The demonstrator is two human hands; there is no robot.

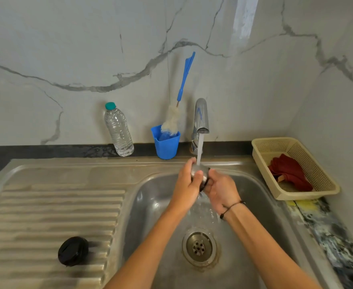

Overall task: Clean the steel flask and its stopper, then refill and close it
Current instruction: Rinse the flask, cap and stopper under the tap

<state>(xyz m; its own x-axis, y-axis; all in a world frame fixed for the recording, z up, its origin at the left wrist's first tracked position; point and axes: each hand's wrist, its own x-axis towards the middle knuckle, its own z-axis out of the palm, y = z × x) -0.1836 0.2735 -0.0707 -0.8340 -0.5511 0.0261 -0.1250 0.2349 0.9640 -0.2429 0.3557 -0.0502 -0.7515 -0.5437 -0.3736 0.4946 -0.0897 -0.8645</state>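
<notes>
Flask (199, 173), steel, held over the sink (150, 201) basin under running water from the tap (201, 116). Left hand (189, 182) curls round its left side; right hand (220, 189) cups its right side, fingers curled on it. Stopper (73, 251), black, lies on the ribbed drainboard, well apart. Behind the sink: water bottle (119, 130), blue cup (165, 143) holding a bottle brush (176, 107). Basket (292, 167) at right contains a red cloth (289, 172).
</notes>
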